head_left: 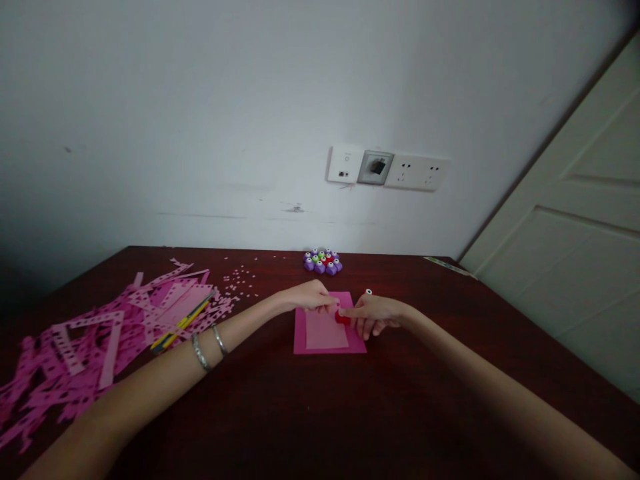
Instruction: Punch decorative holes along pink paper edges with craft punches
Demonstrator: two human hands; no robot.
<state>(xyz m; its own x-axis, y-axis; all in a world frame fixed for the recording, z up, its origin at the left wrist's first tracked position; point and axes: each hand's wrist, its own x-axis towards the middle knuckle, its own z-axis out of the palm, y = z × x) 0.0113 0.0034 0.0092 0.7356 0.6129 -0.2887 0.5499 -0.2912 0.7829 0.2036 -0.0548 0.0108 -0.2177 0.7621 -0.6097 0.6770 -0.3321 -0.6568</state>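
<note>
A sheet of light pink paper [325, 333] lies on a larger, darker pink sheet [357, 347] on the table. My left hand [311, 295] is closed, its fingertips pinched at the upper part of the light pink paper. Just beside those fingertips, my right hand [377, 313] has its thumb and fingers round a small red craft punch [342, 319] at the paper's right edge. The punch's underside is hidden. Behind my right hand, the white top of another small punch [369, 292] peeks out.
Several purple, green and red punches [323, 261] cluster by the wall. To the left spreads a heap of punched pink strips [113, 340], with a yellow utility knife [185, 321] on it and tiny cut-outs [239, 283] around it. A ruler-like strip [450, 266] lies at the back right.
</note>
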